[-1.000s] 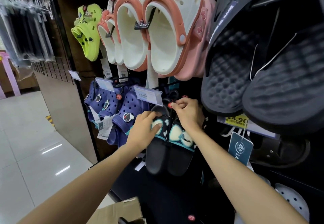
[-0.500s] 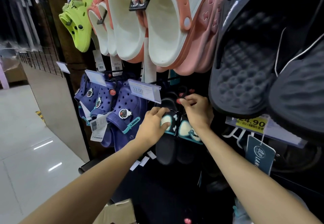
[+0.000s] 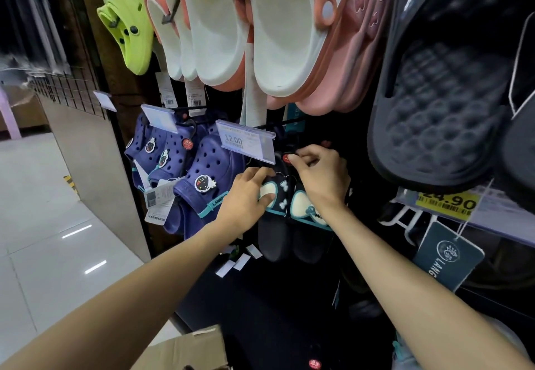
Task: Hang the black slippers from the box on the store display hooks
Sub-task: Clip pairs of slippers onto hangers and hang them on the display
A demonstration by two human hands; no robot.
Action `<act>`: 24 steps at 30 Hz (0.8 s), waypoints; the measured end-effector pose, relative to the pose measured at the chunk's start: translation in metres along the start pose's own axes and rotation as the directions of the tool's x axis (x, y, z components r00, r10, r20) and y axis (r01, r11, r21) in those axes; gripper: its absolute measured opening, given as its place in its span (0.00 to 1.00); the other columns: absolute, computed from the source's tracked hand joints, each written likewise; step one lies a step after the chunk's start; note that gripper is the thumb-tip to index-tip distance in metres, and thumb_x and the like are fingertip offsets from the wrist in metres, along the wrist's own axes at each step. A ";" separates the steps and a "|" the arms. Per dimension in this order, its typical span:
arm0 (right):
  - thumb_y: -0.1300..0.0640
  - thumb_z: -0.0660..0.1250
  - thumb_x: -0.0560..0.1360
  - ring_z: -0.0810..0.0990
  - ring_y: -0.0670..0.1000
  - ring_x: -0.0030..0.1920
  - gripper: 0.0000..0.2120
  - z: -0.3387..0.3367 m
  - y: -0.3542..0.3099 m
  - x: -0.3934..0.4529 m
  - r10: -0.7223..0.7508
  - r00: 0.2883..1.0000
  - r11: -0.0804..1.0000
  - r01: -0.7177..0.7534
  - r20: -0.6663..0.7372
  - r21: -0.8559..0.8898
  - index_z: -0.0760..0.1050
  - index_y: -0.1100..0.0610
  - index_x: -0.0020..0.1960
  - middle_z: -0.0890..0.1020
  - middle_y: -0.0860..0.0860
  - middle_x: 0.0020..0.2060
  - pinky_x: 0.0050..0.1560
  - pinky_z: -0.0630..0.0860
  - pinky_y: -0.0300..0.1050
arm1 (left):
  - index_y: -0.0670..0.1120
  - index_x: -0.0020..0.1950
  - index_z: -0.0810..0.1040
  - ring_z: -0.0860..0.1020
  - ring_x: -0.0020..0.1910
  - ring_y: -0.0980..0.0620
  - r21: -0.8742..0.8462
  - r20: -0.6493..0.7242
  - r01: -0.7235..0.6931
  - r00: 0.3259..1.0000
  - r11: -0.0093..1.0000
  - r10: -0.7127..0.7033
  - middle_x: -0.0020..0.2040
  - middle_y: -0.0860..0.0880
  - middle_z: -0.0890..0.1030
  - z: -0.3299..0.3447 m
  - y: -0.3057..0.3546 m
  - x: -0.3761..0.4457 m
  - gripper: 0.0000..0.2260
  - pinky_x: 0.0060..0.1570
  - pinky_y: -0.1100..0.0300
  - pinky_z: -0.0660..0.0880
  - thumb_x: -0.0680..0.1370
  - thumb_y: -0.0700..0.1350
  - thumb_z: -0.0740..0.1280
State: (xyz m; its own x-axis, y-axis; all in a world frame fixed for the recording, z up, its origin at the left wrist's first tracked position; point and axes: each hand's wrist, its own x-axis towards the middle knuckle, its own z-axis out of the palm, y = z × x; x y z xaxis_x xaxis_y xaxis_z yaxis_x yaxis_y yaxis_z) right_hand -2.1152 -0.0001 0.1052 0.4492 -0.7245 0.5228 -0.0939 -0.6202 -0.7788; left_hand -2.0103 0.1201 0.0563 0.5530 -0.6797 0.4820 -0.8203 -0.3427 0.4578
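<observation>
Black slippers [image 3: 279, 216] hanging between both hands, left hand [image 3: 246, 199] gripping the left slipper's strap, right hand [image 3: 321, 176] pinching at the pair's top by a red button, price tag [image 3: 247, 145] just above the left hand, cardboard box [image 3: 188, 352] well below

black slippers [image 3: 286, 233], paired, hanging toes down

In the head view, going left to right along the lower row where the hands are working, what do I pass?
Navy clogs → left hand → black slippers → right hand → yellow price label → teal hang tag.
</observation>
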 end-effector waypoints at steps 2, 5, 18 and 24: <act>0.47 0.73 0.74 0.78 0.42 0.38 0.10 0.004 0.002 -0.001 0.000 1.000 1.000 -0.001 -0.009 -0.023 0.83 0.53 0.49 0.82 0.43 0.36 0.35 0.67 0.29 | 0.52 0.69 0.69 0.66 0.67 0.46 0.011 0.007 0.011 1.000 1.000 -0.011 0.68 0.51 0.69 0.001 -0.004 -0.002 0.19 0.60 0.49 0.71 0.79 0.46 0.67; 0.46 0.73 0.73 0.78 0.41 0.36 0.10 0.007 0.005 -0.001 -0.015 1.000 1.000 0.015 -0.021 -0.028 0.83 0.51 0.48 0.80 0.41 0.33 0.36 0.70 0.35 | 0.53 0.69 0.69 0.67 0.67 0.47 -0.016 -0.026 0.002 1.000 1.000 -0.002 0.68 0.51 0.69 0.003 -0.007 -0.003 0.19 0.60 0.50 0.72 0.79 0.45 0.67; 0.61 0.70 0.75 0.83 0.47 0.47 0.15 -0.004 0.022 -0.040 -0.087 0.993 0.993 0.080 0.075 0.091 0.79 0.54 0.62 0.84 0.48 0.48 0.57 0.78 0.48 | 0.53 0.69 0.71 0.72 0.63 0.50 0.063 -0.024 0.013 1.000 0.998 -0.012 0.66 0.53 0.73 -0.017 0.011 -0.034 0.21 0.54 0.52 0.74 0.77 0.49 0.70; 0.62 0.68 0.77 0.81 0.47 0.51 0.12 -0.028 0.020 -0.089 -0.215 0.951 0.975 0.222 0.221 -0.007 0.79 0.53 0.59 0.82 0.48 0.53 0.57 0.78 0.46 | 0.51 0.69 0.69 0.73 0.64 0.47 0.155 0.082 0.026 0.996 0.988 -0.039 0.66 0.51 0.73 -0.044 0.025 -0.075 0.19 0.53 0.49 0.75 0.79 0.52 0.67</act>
State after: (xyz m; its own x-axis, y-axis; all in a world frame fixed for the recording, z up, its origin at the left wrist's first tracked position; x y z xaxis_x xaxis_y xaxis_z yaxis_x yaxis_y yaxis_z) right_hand -2.1817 0.0436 0.0528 0.6439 -0.4893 0.5882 0.0018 -0.7678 -0.6407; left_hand -2.0660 0.1910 0.0642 0.5708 -0.7165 0.4009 -0.8184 -0.4568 0.3487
